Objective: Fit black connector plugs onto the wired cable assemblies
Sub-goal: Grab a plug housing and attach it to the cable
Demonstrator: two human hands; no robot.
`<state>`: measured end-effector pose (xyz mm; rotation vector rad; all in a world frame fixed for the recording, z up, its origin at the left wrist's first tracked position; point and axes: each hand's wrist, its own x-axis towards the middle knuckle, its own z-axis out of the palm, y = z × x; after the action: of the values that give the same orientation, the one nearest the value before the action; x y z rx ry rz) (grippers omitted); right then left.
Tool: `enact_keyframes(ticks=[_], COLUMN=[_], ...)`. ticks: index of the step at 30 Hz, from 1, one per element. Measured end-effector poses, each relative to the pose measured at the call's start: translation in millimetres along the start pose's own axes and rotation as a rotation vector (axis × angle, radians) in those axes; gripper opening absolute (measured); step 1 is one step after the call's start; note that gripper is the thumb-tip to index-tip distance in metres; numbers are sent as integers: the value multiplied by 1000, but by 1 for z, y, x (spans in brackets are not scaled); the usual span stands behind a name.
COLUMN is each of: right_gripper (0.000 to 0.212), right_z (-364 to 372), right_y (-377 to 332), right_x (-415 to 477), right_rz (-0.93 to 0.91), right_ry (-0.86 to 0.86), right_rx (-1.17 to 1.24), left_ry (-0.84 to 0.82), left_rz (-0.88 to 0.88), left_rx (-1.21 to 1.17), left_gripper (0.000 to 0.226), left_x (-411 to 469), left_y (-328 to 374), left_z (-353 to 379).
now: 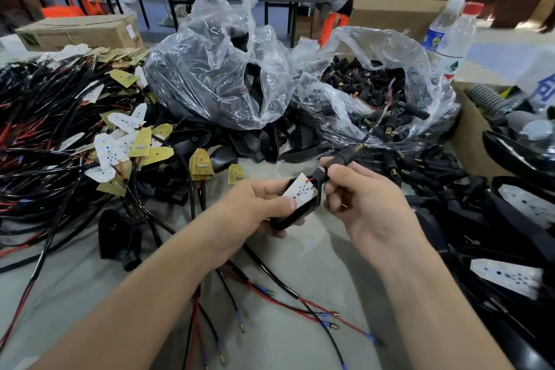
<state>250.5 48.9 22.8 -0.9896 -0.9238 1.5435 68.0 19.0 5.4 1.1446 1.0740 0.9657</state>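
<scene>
My left hand grips a black housing with a white LED board seated in it, thumb pressing on the board. My right hand pinches a black connector plug at the housing's upper end; a thin black cable runs from the plug up toward the bag of plugs. Red wires show where the board meets the plug.
A clear bag of black plugs sits behind my hands, another clear bag to its left. Wired LED boards pile up at left, finished black housings at right. Loose red and black leads lie on the grey table. Water bottles stand at back right.
</scene>
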Motion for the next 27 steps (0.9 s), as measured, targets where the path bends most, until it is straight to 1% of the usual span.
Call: enact_keyframes(ticks=[3, 4, 7, 8, 10, 12, 14, 17, 19, 21, 23, 27], right_gripper=[32, 34, 21, 24, 26, 19, 16, 21, 22, 18, 17, 20], right_z=[-5, -6, -8, -10, -13, -14, -15, -17, -16, -15, -12, -9], right_y=[-3, -3, -6, -5, -5, -5, -5, -7, -8, -8, -6, -7], right_x=[2, 3, 3, 3, 3, 2, 2, 2, 3, 4, 3, 1], right_rz=[-91, -102, -68, -61, -60, -68, -79, -68, -48, -28, -28, -54], right_ry=[-56, -70, -80, -67, -55, -77, -110, -140, -128, -90, -48, -8], right_rx=[-68, -74, -75, -70, -57, -50, -52, -28, -36, -45, -45, -14], left_ry=[42, 68, 149, 157, 149, 136, 132, 87, 77, 115, 181, 276], left_rz=[-5, -1, 17, 29, 56, 78, 82, 65, 65, 89, 132, 285], left_rx=[-44, -39, 19, 41, 101, 148, 166, 171, 148, 149, 204, 355], left_gripper=[29, 28, 27, 27, 27, 27, 27, 26, 23, 25, 28, 26], left_x=[3, 3, 4, 4, 4, 3, 4, 5, 5, 6, 7, 7], left_y=[-1, -2, -4, -5, -5, -5, -6, -8, -8, -10, -14, -13], left_z=[-4, -4, -4, -5, -6, -7, -9, -11, -11, -9, -8, -5])
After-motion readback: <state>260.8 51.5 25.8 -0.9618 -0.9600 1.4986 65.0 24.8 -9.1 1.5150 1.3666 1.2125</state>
